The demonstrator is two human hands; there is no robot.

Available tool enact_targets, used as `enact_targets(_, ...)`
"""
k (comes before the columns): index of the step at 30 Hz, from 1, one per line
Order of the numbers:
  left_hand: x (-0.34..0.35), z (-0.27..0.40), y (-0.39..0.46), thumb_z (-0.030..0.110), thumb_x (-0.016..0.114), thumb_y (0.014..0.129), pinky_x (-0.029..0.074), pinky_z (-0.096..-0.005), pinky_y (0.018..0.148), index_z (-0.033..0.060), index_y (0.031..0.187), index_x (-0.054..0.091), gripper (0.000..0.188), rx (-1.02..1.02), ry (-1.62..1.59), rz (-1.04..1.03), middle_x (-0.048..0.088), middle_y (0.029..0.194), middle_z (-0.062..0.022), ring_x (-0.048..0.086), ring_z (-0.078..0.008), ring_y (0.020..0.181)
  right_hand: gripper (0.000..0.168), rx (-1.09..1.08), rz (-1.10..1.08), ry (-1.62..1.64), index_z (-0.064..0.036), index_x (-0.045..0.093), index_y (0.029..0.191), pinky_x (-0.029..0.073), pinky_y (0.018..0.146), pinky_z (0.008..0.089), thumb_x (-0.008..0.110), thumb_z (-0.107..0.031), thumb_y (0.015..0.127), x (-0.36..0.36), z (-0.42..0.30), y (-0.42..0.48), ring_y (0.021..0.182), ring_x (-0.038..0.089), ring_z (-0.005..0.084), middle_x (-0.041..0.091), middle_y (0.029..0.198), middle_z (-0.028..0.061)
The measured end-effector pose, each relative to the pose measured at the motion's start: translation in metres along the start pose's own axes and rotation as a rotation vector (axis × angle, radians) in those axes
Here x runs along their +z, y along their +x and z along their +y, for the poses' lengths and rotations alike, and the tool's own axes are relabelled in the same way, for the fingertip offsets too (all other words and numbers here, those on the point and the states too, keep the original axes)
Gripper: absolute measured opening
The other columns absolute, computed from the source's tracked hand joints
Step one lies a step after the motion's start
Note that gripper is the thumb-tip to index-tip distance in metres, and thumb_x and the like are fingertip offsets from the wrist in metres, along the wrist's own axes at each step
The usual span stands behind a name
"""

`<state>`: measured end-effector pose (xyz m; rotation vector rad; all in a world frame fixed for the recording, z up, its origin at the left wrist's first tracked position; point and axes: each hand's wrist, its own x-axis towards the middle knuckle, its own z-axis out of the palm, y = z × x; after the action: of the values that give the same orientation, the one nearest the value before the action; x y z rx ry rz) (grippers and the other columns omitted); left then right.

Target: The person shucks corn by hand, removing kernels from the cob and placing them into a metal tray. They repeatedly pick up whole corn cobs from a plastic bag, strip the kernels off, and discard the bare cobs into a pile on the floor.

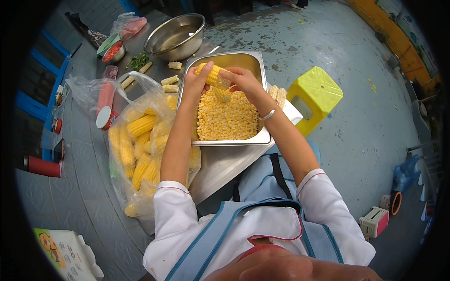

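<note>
Both my hands are on one corn cob (213, 74), held over a rectangular stainless steel pan (230, 143). My left hand (195, 80) grips its left part, with the thumb across the kernels; my right hand (244, 81) holds its right end, where a patch looks stripped. Loose corn kernels (226, 117) cover the pan's floor, and another cob (223, 94) lies on them just under my hands. A clear plastic bag of whole corn cobs (140, 151) rests left of the pan. Stripped cobs (170, 80) lie beyond the bag, and several more (277, 94) lie right of the pan.
A large steel basin (174, 38) with liquid stands at the back of the metal table (218, 168). Near it are a bowl of chopped red food (113, 52), green herbs (138, 61) and a red-and-white tub (106, 117). A yellow-green plastic stool (314, 96) stands at the right.
</note>
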<state>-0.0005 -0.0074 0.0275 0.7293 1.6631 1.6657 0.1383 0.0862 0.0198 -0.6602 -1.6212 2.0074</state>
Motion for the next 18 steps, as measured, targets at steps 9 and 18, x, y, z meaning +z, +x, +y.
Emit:
enact_targets(9,0.002,-0.004,-0.005,0.043,0.061,0.082,0.043,-0.0200,0.063,0.0067,0.110,0.054,0.047,0.158,-0.248,-0.164,0.058,0.094,-0.0029,0.056,-0.0087,0.076,0.056,0.044,-0.144,0.059,0.001,0.059,0.102,0.052,0.058,0.0257,0.052,-0.051,0.084,0.014,-0.007,-0.006,0.076,0.059,0.0154,0.061,0.091,0.0081)
enact_targets(18,0.003,-0.022,0.003,0.038,0.065,0.079,0.046,-0.0242,0.068,0.0018,0.103,0.059,0.044,0.199,-0.057,0.010,0.061,0.091,-0.0042,0.057,-0.0098,0.080,0.049,0.061,-0.186,-0.080,0.006,0.044,0.122,0.055,0.068,0.0314,0.049,-0.016,0.079,0.005,-0.001,-0.008,0.092,0.058,0.0225,0.054,0.110,0.0160)
